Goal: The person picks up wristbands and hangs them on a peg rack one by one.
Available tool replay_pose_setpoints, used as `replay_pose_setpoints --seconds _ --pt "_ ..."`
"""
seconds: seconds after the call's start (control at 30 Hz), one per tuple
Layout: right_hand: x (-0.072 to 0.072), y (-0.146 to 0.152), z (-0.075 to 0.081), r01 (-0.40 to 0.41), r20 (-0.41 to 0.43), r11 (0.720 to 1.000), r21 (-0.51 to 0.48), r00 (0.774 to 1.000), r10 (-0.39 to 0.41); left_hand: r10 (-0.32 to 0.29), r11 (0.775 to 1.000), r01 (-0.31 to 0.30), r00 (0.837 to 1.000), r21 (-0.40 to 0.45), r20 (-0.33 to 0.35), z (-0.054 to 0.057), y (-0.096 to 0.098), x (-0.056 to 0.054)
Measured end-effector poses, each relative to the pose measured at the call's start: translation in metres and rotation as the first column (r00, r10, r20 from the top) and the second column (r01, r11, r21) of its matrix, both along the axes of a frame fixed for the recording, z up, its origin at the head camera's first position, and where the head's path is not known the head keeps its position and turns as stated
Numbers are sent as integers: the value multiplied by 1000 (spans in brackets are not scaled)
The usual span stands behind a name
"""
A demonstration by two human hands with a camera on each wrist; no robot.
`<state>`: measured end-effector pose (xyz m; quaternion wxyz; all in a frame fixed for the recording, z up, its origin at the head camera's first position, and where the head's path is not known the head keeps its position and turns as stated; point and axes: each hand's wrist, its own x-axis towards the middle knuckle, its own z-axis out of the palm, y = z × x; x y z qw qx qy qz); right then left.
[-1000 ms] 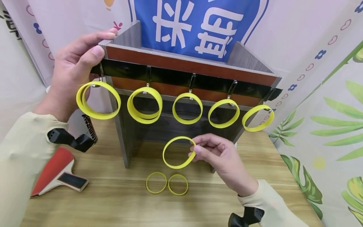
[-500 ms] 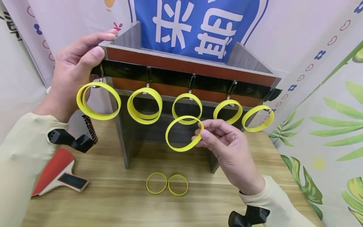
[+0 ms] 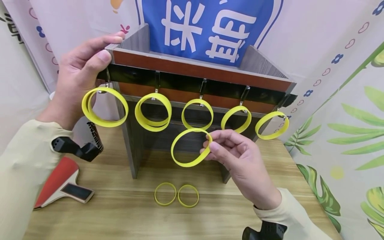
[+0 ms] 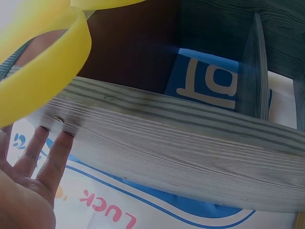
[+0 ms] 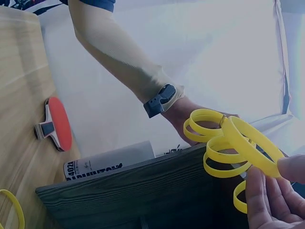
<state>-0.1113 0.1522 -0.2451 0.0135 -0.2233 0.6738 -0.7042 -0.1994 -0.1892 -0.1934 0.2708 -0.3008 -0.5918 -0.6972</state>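
Observation:
My right hand (image 3: 237,156) pinches a thin yellow ring (image 3: 174,140) between thumb and fingers, in front of a grey wooden rack (image 3: 133,143). The held ring overlaps the lower edge of the middle hanging ring (image 3: 183,110) in the head view; whether they touch I cannot tell. More yellow rings hang from metal hooks along the rack's black strip (image 3: 180,77), with doubled rings on the two leftmost hooks. My left hand (image 3: 78,71) rests on the rack's upper left corner, thumb at the front edge. Its straight fingertips touch the outer side panel (image 4: 157,148) in the left wrist view.
Two yellow rings, a left one (image 3: 155,196) and a right one (image 3: 198,196), lie on the wooden table (image 3: 120,216). A red table tennis bat (image 3: 58,176) lies at left. A badminton tube (image 5: 112,160) stands beside the rack. Printed cloth (image 3: 339,110) surrounds the table.
My right hand has lifted the ring towards the rack, then lowered it slightly and shifted it left. The fourth hanging ring swung right and back. My left hand stays at the corner.

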Motion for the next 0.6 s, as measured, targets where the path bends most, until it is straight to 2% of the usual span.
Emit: replay_pose_setpoints --seconds 0.17,0.33,0.6 --pt "2 0 2 5 -20 1000 5 1000 -5 -16 1000 17 1000 25 -20 0 2 -2" --pt "0 -1 5 26 -50 998 -62 998 -29 -11 1000 12 1000 25 -23 0 2 -2" --pt "-7 -6 10 95 -37 982 -161 994 -102 -11 999 12 1000 30 -22 0 2 -2"
